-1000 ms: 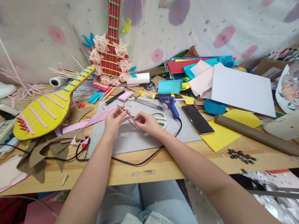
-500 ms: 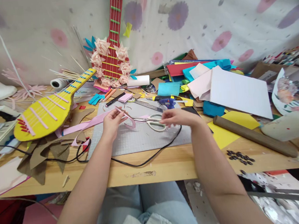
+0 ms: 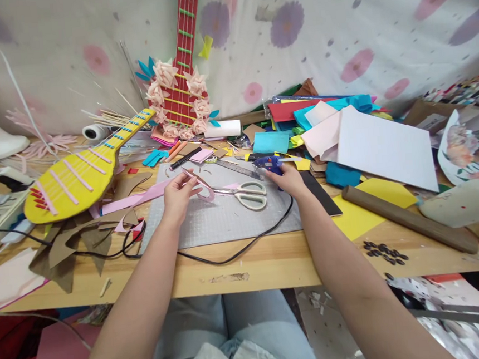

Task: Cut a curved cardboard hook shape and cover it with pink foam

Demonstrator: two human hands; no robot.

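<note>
My left hand (image 3: 178,193) pinches a curled pink paper strip (image 3: 203,187) above the grey cutting mat (image 3: 222,221). My right hand (image 3: 290,179) reaches to the mat's far right edge and closes on the blue glue gun (image 3: 268,163), whose black cord (image 3: 245,247) loops across the mat and table. White-handled scissors (image 3: 247,194) lie on the mat between my hands. A black phone (image 3: 320,193) lies just right of my right hand.
A yellow paper guitar (image 3: 72,180) lies at left; a red one with pink flowers (image 3: 180,98) leans on the wall. Coloured paper sheets (image 3: 344,131), a cardboard tube (image 3: 410,217), brown scraps (image 3: 73,244), a metal ruler (image 3: 238,168) and dark beads (image 3: 386,249) lie on the wooden table (image 3: 247,268).
My right hand let go of the pink strip and moved right and away to the glue gun. My left hand kept the strip, barely moving.
</note>
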